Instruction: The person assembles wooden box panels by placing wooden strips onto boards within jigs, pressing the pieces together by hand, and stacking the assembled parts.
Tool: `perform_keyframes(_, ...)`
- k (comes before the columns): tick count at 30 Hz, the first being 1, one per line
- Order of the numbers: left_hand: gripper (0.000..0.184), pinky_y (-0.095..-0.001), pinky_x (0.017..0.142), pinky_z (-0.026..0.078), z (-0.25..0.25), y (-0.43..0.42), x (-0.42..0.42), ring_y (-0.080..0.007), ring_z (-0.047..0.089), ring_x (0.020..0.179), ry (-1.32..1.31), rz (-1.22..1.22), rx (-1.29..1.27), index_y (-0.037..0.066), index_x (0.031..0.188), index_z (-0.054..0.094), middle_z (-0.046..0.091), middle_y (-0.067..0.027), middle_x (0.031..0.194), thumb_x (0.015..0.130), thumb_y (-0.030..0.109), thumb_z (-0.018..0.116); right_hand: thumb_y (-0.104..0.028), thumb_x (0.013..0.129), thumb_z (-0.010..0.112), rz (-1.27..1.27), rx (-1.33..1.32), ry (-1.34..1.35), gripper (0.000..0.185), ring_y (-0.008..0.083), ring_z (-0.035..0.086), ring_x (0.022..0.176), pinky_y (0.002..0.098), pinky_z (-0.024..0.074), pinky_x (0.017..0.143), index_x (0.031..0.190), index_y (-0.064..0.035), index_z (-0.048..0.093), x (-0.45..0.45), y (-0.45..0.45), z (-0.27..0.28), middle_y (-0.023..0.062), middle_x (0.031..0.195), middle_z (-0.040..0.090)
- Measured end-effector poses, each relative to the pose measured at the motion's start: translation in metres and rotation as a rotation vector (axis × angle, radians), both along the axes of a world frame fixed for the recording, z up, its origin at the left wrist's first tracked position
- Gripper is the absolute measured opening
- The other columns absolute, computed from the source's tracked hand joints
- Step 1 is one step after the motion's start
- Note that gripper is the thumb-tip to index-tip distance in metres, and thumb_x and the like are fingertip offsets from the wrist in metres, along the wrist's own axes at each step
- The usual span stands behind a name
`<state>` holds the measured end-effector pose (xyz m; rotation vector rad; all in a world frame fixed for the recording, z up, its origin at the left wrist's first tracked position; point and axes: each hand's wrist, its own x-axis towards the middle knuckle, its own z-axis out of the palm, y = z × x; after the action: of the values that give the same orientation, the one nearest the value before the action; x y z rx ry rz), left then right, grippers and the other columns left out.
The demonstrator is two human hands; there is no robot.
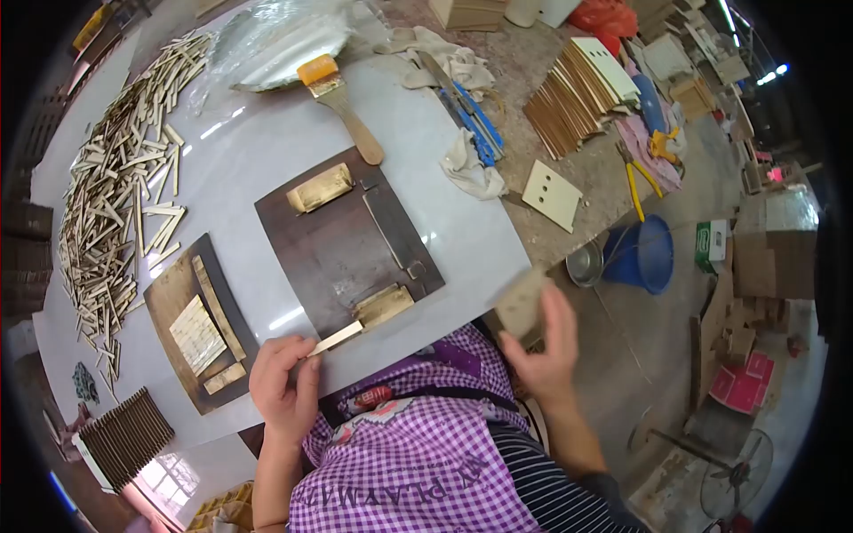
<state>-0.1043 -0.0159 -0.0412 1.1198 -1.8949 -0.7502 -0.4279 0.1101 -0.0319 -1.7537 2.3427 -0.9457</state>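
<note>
Pale strip, long axis obliquely up-rightward

You wear a purple-and-white checked apron and a dark, pale-striped shirt at lower right; your strip is cream, the centre board dark brown, the right-hand bucket blue.

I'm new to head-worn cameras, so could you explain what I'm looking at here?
There's no machine: these are a person's own bare hands, seen by one camera worn on the head, looking forward and down. The left hand pinches a small pale strip at the table's near edge. The right hand holds a flat beige piece, too blurred to identify. On the pale tabletop lie a heap of thin strips, a large dark board, a smaller board and a wooden-handled brush.
</note>
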Motion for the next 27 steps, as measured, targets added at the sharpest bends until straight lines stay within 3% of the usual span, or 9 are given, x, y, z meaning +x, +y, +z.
perform_keyframes(3,0.023,-0.0325,0.074,0.052,0.002,0.006,0.003,-0.0271,0.066,0.084,-0.014,-0.004,0.047,0.001,0.104,0.070,0.068,-0.0149,0.097,0.082,-0.006,0.072,-0.018,0.072,0.089,-0.108,-0.125,-0.016,0.081,0.0372,0.054,0.127,0.0462,0.0447,0.107,0.139,0.0061,0.051,0.006,0.021,0.017,0.0241,0.139,0.054)
perform_keyframes(6,0.023,-0.0323,0.074,0.052,0.000,0.004,0.002,-0.0268,0.066,0.085,-0.005,-0.016,0.049,0.001,0.104,0.070,0.068,-0.0147,0.097,0.082,-0.006,0.072,-0.018,0.071,0.091,0.007,-0.432,-0.295,0.084,0.0365,0.055,0.125,0.0463,0.0443,0.107,0.139,0.0080,0.049,0.010,0.015,0.030,0.0241,0.138,0.054)
perform_keyframes(7,0.023,-0.0322,0.074,0.052,0.000,0.005,0.003,-0.0266,0.066,0.085,-0.004,-0.014,0.053,0.001,0.104,0.070,0.068,-0.0145,0.098,0.082,-0.006,0.072,-0.018,0.071,0.091,0.013,-0.436,-0.292,0.084,0.0365,0.055,0.125,0.0463,0.0443,0.107,0.139,0.0080,0.049,0.013,0.017,0.022,0.0241,0.138,0.054)
perform_keyframes(10,0.022,-0.0319,0.074,0.052,-0.002,-0.001,0.002,-0.0265,0.066,0.085,0.011,-0.018,-0.006,0.001,0.103,0.070,0.069,-0.0144,0.098,0.082,-0.006,0.072,-0.017,0.070,0.091,0.037,0.047,0.078,0.087,0.0384,0.056,0.121,0.0460,0.0457,0.105,0.140,0.0095,0.048,0.021,0.015,-0.023,0.0245,0.137,0.053)
perform_keyframes(15,0.022,-0.0316,0.075,0.052,-0.001,0.006,0.002,-0.0266,0.067,0.086,0.017,-0.015,0.063,0.001,0.103,0.070,0.069,-0.0144,0.098,0.082,-0.006,0.071,-0.020,0.073,0.089,-0.049,-0.286,0.077,0.091,0.0377,0.051,0.130,0.0443,0.0422,0.110,0.147,0.0067,0.044,0.020,0.021,0.023,0.0241,0.141,0.051)
perform_keyframes(18,0.022,-0.0314,0.075,0.052,0.001,0.008,0.002,-0.0264,0.067,0.086,0.035,-0.018,0.047,0.001,0.104,0.069,0.069,-0.0143,0.098,0.083,-0.006,0.071,-0.018,0.071,0.088,0.111,0.146,0.059,0.092,0.0391,0.053,0.127,0.0438,0.0444,0.107,0.148,0.0066,0.044,0.029,0.007,-0.018,0.0253,0.138,0.052)
perform_keyframes(23,0.022,-0.0313,0.076,0.052,0.000,0.008,0.003,-0.0260,0.067,0.086,0.027,-0.011,0.032,0.001,0.105,0.069,0.069,-0.0141,0.098,0.084,-0.006,0.070,-0.014,0.070,0.085,0.007,-0.017,0.039,0.091,0.0383,0.055,0.124,0.0445,0.0465,0.104,0.148,0.0060,0.044,0.030,0.022,0.015,0.0243,0.136,0.053)
perform_keyframes(27,0.022,-0.0314,0.076,0.052,-0.001,0.008,0.003,-0.0257,0.067,0.086,0.033,-0.024,0.023,0.001,0.105,0.069,0.069,-0.0139,0.098,0.085,-0.007,0.069,-0.013,0.068,0.084,0.044,-0.309,0.087,0.092,0.0384,0.058,0.120,0.0444,0.0490,0.101,0.149,0.0062,0.043,0.027,0.017,0.016,0.0232,0.135,0.054)
